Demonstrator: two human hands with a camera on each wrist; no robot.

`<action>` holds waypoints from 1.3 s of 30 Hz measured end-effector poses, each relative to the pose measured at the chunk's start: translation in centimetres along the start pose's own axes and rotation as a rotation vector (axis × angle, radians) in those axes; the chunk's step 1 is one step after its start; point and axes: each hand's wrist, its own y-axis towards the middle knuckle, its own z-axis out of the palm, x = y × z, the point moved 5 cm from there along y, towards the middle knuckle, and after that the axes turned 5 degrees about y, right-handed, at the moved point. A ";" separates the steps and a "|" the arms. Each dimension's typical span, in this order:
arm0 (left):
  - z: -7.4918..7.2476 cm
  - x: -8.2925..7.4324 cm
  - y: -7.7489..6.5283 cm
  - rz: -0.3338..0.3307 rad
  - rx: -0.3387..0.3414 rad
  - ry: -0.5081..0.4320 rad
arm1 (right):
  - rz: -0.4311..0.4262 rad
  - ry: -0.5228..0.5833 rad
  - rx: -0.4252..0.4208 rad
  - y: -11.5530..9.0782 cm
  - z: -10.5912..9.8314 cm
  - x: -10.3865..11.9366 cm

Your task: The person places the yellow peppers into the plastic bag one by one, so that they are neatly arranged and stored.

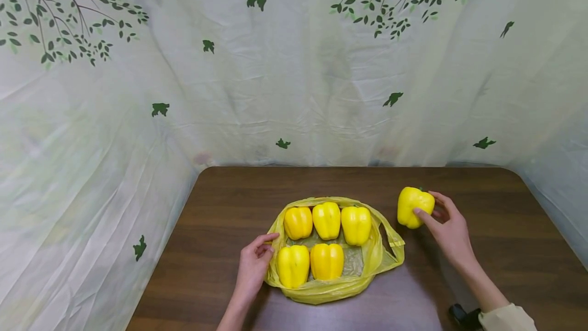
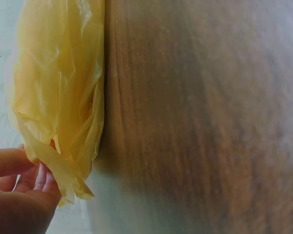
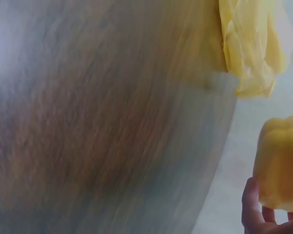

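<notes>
A yellow plastic bag (image 1: 317,296) lies spread open on the table, its handle loop (image 1: 396,241) on the right side. Inside, several yellow bell peppers (image 1: 326,221) sit in two rows, three at the back and two in front. My left hand (image 1: 254,265) is at the bag's left edge; the left wrist view has its fingers pinching the bag's gathered handle (image 2: 56,168). To the right of the bag, my right hand (image 1: 452,231) grips another yellow bell pepper (image 1: 410,208) between thumb and fingers, its green stem uppermost. That pepper (image 3: 282,165) also appears in the right wrist view.
The brown wooden table (image 1: 239,193) has rounded far corners. Behind it and at its sides hang pale curtains (image 1: 321,91) printed with green leaves and branches. A dark band (image 1: 464,316) is on the right wrist, by a light sleeve (image 1: 507,319).
</notes>
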 end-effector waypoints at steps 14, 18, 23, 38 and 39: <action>0.0 -0.1 -0.1 0.011 0.001 -0.009 | 0.040 0.212 0.029 -1.9 0.8 -0.1; 0.0 -0.2 -0.2 0.011 0.001 -0.006 | 0.057 0.246 0.034 -2.4 1.0 0.1; 0.1 -0.1 -0.2 0.012 0.003 -0.003 | 0.080 0.261 0.046 -3.1 1.5 0.3; 0.0 -0.2 -0.2 0.010 0.004 -0.011 | 0.110 0.385 0.101 -4.6 3.5 0.9; 0.0 -0.2 -0.2 0.008 0.004 -0.011 | 0.111 0.387 0.101 -4.7 3.6 0.9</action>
